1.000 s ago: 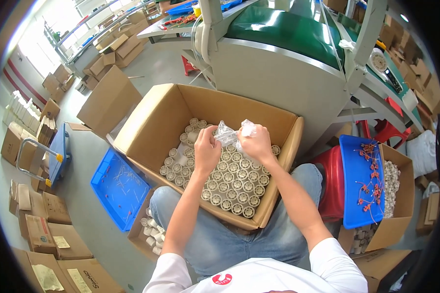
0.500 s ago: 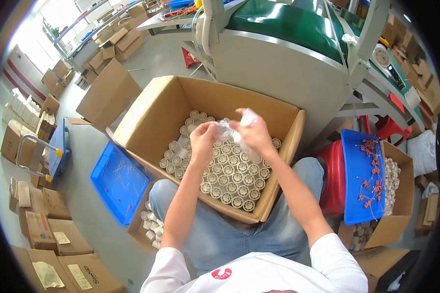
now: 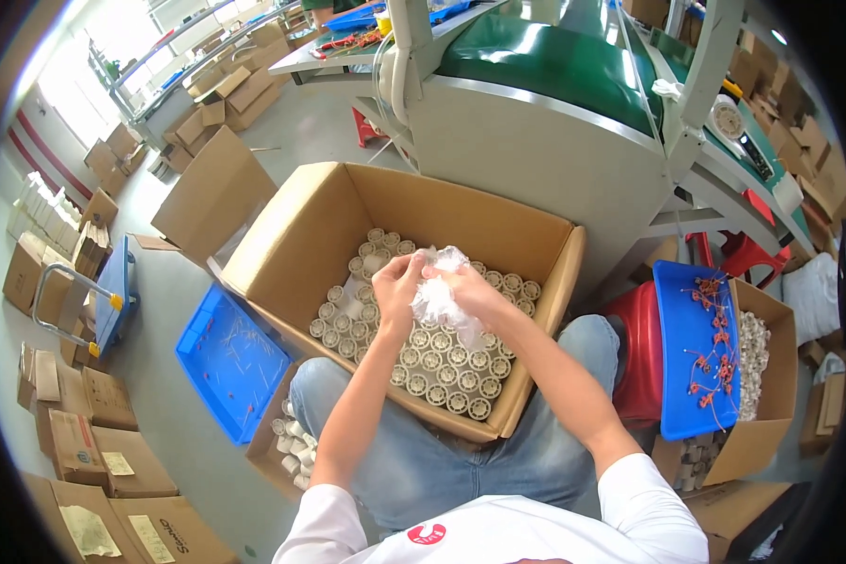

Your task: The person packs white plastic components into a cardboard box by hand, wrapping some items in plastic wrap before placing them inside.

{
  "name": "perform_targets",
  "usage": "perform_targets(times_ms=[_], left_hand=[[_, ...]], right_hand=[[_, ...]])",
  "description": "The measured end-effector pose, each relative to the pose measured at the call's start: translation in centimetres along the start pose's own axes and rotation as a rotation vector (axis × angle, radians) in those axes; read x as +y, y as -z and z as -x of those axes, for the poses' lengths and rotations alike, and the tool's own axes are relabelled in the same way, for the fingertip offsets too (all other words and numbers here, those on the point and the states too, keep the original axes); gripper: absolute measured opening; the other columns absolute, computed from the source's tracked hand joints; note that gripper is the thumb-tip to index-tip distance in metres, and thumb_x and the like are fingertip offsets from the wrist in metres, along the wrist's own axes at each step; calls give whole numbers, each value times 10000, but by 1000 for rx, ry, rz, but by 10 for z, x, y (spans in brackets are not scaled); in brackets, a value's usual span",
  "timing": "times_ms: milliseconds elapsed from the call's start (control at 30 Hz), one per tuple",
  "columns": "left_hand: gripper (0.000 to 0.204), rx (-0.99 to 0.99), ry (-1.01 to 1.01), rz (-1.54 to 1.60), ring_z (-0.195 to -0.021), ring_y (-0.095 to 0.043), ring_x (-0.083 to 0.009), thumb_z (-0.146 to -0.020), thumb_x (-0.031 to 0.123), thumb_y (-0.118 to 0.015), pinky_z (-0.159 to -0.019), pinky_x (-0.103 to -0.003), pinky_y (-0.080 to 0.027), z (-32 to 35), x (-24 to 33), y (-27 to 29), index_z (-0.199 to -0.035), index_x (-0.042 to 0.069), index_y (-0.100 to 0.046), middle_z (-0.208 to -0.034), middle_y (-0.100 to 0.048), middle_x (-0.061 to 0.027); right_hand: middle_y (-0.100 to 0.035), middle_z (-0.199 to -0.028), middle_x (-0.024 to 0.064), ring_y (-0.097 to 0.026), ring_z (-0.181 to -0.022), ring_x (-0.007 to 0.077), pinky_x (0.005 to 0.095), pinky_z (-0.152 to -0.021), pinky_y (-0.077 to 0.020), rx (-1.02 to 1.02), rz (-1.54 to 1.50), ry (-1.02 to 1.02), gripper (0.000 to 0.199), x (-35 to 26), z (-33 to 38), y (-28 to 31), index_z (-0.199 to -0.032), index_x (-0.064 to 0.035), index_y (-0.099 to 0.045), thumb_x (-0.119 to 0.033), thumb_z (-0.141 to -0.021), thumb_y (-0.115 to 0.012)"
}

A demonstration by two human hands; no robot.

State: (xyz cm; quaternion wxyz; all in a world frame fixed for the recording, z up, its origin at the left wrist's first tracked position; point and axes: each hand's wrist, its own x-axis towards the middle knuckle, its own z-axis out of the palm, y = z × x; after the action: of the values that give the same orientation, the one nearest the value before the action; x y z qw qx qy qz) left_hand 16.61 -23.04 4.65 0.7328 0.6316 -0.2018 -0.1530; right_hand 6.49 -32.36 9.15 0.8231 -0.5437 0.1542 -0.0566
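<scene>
Both of my hands are above an open cardboard box (image 3: 301,221) that stands between my knees. A crumpled clear plastic bag (image 3: 437,303) is bunched up between them. The fingers of my left hand (image 3: 397,282) pinch its left side. My right hand (image 3: 472,293) is closed round the rest, with loose film hanging below it. Under the hands, rows of round white plastic parts (image 3: 439,359) with spoked tops stand upright in the box. My hands and the bag hide part of those rows.
On the left lies a blue tray (image 3: 230,362) holding thin wires, beside a small box of white cylinders (image 3: 296,446). To the right, a blue tray (image 3: 700,352) of orange-wired parts rests by a red stool (image 3: 633,352). A green conveyor belt (image 3: 545,61) on a grey frame stands ahead.
The plastic bag has been gathered into a larger bunch between my hands. My right hand has moved lower and closer to the left one. The view has shifted slightly.
</scene>
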Motion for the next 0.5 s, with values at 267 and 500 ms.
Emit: perform_targets(times_ms=[267, 500], left_hand=[[150, -123, -68, 116, -677, -517, -37, -870, 141, -636, -581, -189, -408, -1, -4, -2, -873, -6, -663, -785, -613, 18], [169, -321, 85, 245, -635, -504, -34, -914, 177, -574, -548, -185, -390, 4, 0, -7, -922, 14, -617, -737, -578, 29]], right_hand=[[-570, -758, -16, -552, -622, 71, 256, -507, -455, 49, -74, -65, 315, 7, -8, 9, -982, -78, -572, -379, -942, -493], [-586, -654, 16, -561, -471, 136, 257, -342, -405, -77, -553, -83, 485, 0, -16, 34, -853, -95, -566, -539, -923, -384]])
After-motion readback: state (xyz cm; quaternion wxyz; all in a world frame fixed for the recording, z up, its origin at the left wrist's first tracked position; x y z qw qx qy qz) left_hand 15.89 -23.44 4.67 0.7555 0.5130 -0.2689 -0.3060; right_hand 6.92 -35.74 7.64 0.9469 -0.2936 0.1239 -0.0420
